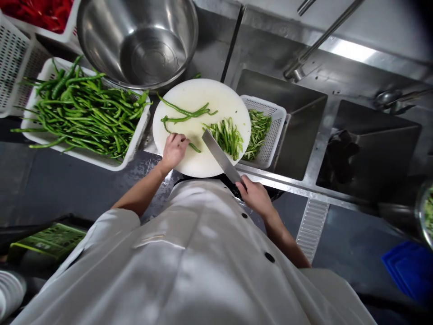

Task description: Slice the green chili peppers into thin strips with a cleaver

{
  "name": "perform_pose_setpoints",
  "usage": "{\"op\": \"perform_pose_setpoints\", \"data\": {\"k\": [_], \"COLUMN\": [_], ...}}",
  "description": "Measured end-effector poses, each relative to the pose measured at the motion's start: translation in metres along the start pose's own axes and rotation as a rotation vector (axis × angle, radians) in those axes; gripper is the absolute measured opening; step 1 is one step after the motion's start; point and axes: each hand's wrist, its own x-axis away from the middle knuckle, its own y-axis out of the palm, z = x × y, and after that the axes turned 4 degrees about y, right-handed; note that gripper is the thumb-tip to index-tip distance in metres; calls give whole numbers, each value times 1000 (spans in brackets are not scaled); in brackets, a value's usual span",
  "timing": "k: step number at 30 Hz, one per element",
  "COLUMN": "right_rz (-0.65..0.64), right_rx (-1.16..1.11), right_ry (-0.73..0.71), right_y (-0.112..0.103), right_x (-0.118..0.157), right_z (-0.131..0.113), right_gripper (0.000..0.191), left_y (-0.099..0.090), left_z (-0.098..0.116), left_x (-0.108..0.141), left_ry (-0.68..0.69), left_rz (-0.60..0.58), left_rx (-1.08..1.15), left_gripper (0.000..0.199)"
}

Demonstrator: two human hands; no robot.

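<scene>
On a round white cutting board [203,164], my left hand [175,150] is closed around a long green chili pepper [195,147], whose end sticks out to the right of my fingers. My right hand [253,192] grips the handle of a kitchen knife [221,158]. The blade slants up and left across the board, its tip beside a heap of sliced green peppers [227,137]. Several whole peppers [187,113] lie on the board above my left hand.
Left of the board stands a white basket [125,164] piled with long green peppers. A big steel bowl [142,45] sits behind it. On the right, a perforated white basket [275,131] holding cut peppers rests at the sink [301,131]. A faucet [296,72] reaches over from behind.
</scene>
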Motion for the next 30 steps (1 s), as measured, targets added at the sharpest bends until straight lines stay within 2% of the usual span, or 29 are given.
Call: {"op": "perform_pose_setpoints", "data": {"k": [5, 9, 14, 19, 22, 25, 27, 30], "right_rz": [-29, -51, -63, -49, -44, -38, -37, -45], "right_rx": [68, 134, 137, 60, 25, -2, -12, -12], "right_ry": [-29, -42, -61, -67, -61, -51, -45, -42], "right_y": [-4, -6, -5, 0, 2, 3, 3, 2], "right_x": [-7, -13, -18, -21, -22, -21, -20, -17], "right_z": [-12, -18, -19, -12, -9, -8, -9, -12], "right_gripper": [41, 42, 45, 41, 39, 38, 37, 38], "left_y": [9, 15, 12, -6, -16, -18, -15, -5], "left_z": [3, 4, 5, 3, 5, 9, 11, 10], "left_x": [23, 29, 17, -4, -11, -11, -7, 3], "left_ry": [40, 97, 211, 358, 405, 425, 414, 376], "left_rz": [-38, -51, -73, -192, -263, -314, -305, -225], "left_rx": [38, 3, -73, -140, -152, -131, -122, -120], "left_gripper": [35, 36, 36, 31, 30, 29, 28, 31]}}
